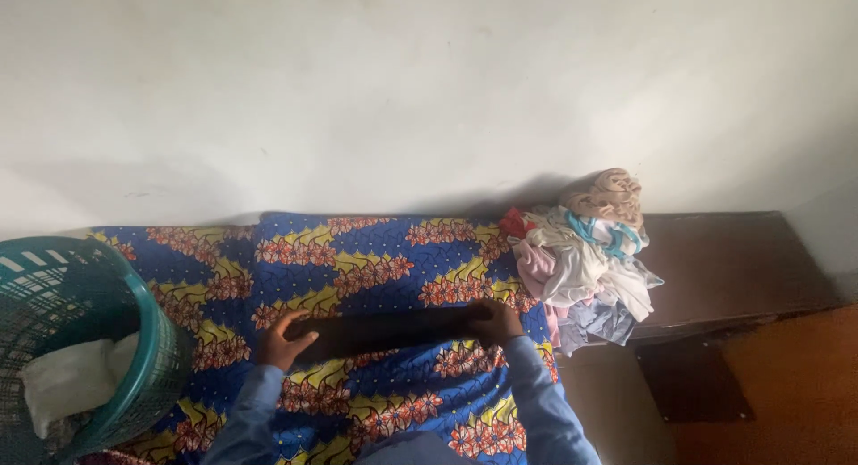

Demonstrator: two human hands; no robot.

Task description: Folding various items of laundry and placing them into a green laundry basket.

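Dark cloth (389, 329), a long narrow strip of black fabric, lies flat and stretched left to right across the near middle of a patterned bedcover (357, 251). The left hand (284, 340) rests on its left end, palm down, with the fingers spread loosely over the fabric and the thumb lying along the far edge. The right hand (500, 323) presses on the right end; its fingers are curled close together on the cloth, though whether they pinch a fold cannot be told. Both forearms come in from the near edge in light blue sleeves (545, 402).

The bedcover beneath is bright blue with yellow bands and orange-red flower shapes, and it spreads from the left side to just past the right hand. To the right of the cloth, near the right hand, sits a heap of clothes (585, 264) in white, pink, pale blue and red, topped by a beige knitted piece. The heap lies at the bedcover's right edge and spills onto a dark brown wooden surface (733, 264) that runs off to the right. At the far left stands a teal plastic laundry basket (147, 340) with a latticed wall, holding something white. A plain white wall (429, 90) fills the far side. No packages, labels or signs show.
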